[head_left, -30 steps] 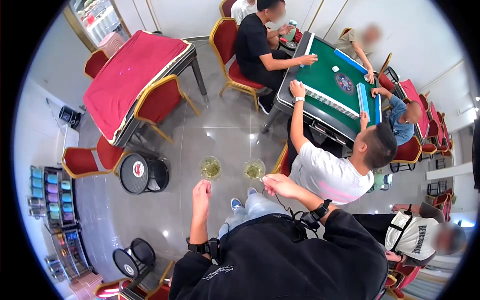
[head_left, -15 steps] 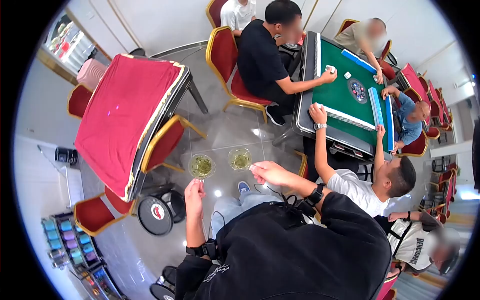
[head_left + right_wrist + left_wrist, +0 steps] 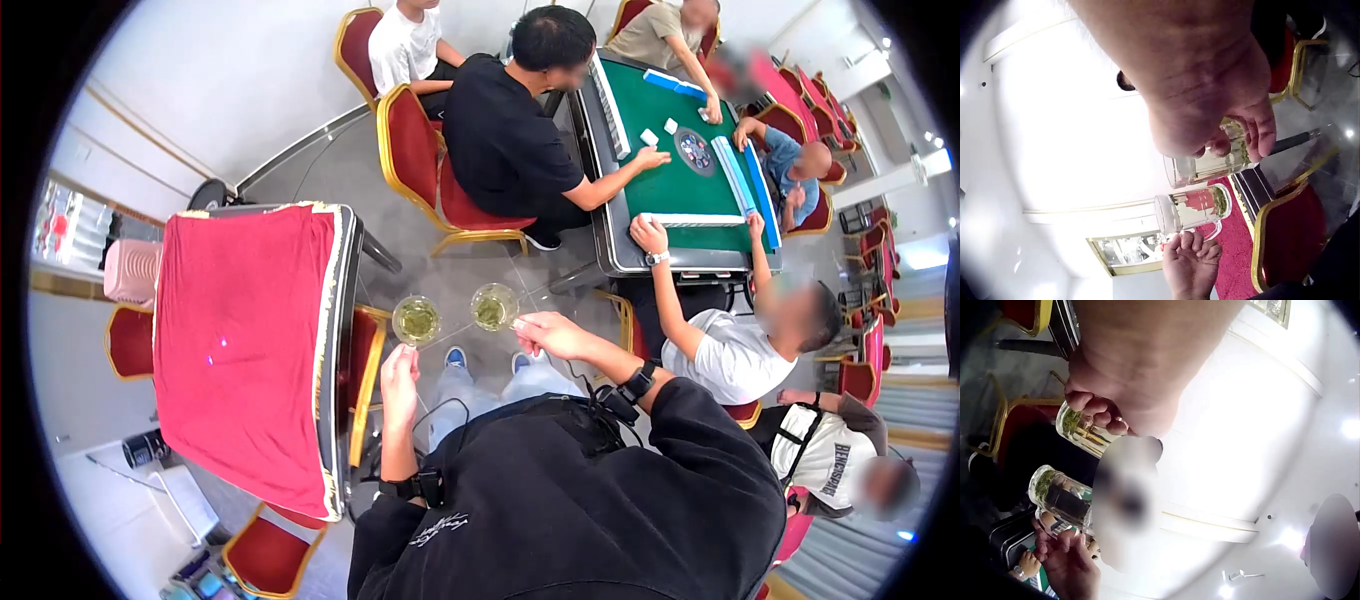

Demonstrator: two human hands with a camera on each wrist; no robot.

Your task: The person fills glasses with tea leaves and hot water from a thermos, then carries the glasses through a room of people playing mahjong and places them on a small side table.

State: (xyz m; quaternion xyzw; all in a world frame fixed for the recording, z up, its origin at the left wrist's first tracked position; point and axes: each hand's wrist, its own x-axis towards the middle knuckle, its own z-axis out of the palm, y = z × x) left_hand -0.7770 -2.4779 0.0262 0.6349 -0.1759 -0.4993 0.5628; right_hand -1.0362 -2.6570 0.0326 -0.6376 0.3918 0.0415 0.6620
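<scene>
My left hand (image 3: pixel 400 380) grips the handle of a clear glass mug (image 3: pixel 416 320) with green tea leaves in pale liquid. My right hand (image 3: pixel 553 335) holds a second glass mug (image 3: pixel 494 307) of the same kind by its handle. Both mugs are upright, side by side and apart, in front of my body above the floor. In the left wrist view, curled fingers (image 3: pixel 1094 409) cover the handle of the left mug (image 3: pixel 1088 434). The right wrist view shows the leaves lying at the bottom of the left mug (image 3: pixel 1194 209).
A table with a red cloth (image 3: pixel 245 340) stands at the left, a chair (image 3: pixel 368 350) against its near side. Ahead to the right, several people sit round a green mahjong table (image 3: pixel 690 190). A red chair (image 3: pixel 405 140) stands behind the player in black. Grey tiled floor (image 3: pixel 450 265) lies between.
My view has turned and moved forward; the red-covered table and the player in black appear nearer. Both mugs stay in my hands. That player's hand, earlier holding a tile, is now stretched over the green table.
</scene>
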